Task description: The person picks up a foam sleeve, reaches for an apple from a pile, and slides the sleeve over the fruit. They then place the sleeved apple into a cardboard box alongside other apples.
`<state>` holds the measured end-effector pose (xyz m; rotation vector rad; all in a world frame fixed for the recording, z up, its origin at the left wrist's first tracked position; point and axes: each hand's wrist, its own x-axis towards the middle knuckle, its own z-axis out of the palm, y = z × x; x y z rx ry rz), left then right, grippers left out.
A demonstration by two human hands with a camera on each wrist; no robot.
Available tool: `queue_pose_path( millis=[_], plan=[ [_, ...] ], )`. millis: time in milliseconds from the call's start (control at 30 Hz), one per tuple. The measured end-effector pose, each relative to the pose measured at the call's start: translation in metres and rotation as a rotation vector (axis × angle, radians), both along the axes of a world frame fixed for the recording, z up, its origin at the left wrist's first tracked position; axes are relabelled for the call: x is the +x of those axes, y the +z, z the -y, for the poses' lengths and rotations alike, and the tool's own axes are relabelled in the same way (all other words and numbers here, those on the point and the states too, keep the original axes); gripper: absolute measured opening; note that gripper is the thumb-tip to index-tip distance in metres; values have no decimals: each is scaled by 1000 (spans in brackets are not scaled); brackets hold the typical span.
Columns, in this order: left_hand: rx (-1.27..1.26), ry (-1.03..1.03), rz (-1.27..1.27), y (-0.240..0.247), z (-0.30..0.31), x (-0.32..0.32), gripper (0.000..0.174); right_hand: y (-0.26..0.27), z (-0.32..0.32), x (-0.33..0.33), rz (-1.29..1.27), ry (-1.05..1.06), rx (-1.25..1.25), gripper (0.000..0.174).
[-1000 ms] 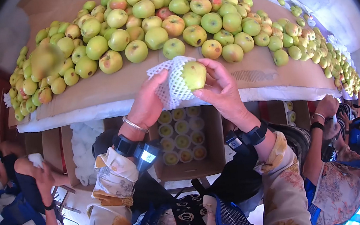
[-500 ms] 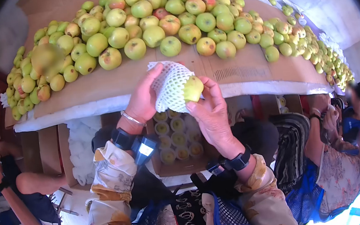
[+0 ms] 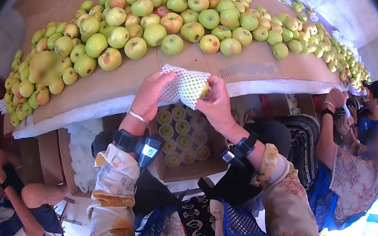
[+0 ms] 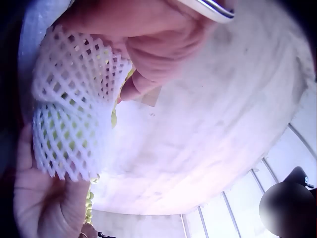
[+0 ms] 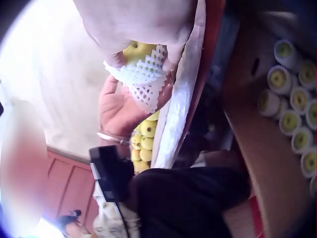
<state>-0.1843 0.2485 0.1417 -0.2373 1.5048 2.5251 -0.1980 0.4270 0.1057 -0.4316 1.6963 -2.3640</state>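
Over the table's front edge, a white foam net sleeve (image 3: 178,84) covers most of a green apple (image 3: 205,89). My left hand (image 3: 148,95) holds the sleeve's left end, with the thumb along its upper side. At the other end my right hand (image 3: 217,106) grips the apple between thumb and fingers, right at the sleeve's rim. In the right wrist view the bare end of the apple (image 5: 138,52) shows under the right hand. Green shows through the mesh in the left wrist view, at the end of the sleeve (image 4: 69,136) nearer the right hand.
A large heap of apples (image 3: 155,35) lies on the cardboard-covered table (image 3: 114,89). Below it stands a carton (image 3: 195,170) with rows of sleeved apples; white foam sleeves (image 3: 85,154) fill a box to its left. Other people sit at both sides, including one person (image 3: 351,173) at the right.
The sleeve has been drawn further over the apple, so less of its skin shows. My right hand has moved left and down, nearer my left hand.
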Motion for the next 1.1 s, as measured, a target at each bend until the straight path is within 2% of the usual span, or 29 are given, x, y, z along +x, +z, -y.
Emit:
queue_pose_path(
  millis=[200,300,400,500,600,633,733,767,867,933,1067,1100],
  plan=[
    [-182,210,-136,6,-6,-3,33,21,-2,-22,-129,52,159,61],
    [-260,576,-236,20,-17,1,36,25,-1,-30,-202,59,193,70],
    [-742,839,-595,8,-11,-1,47,33,4,-38,-296,-52,169,78],
    [-1058,626,-726,8,-27,9,50,34,3,-44,-312,-80,207,79],
    [-1010,498,-628,10,-38,6,50,36,5,-49,-508,-98,395,67],
    [-929,530,-553,3,-38,3,43,35,6,-50,-545,-133,408,65],
    [-839,589,-588,1,-36,-3,36,35,17,-56,-647,-215,438,62],
    [-896,630,-681,1,-32,-5,31,36,19,-60,-659,-228,449,62],
    [-903,650,-631,-1,-28,-7,20,40,18,-56,-625,-230,490,65],
    [-904,679,-719,-2,-29,-8,15,40,21,-56,-634,-246,460,66],
    [-956,591,-750,1,-30,2,13,39,24,-55,-680,-250,366,68],
    [-1077,581,-835,5,-31,4,13,45,20,-51,-692,-248,507,63]
  ],
)
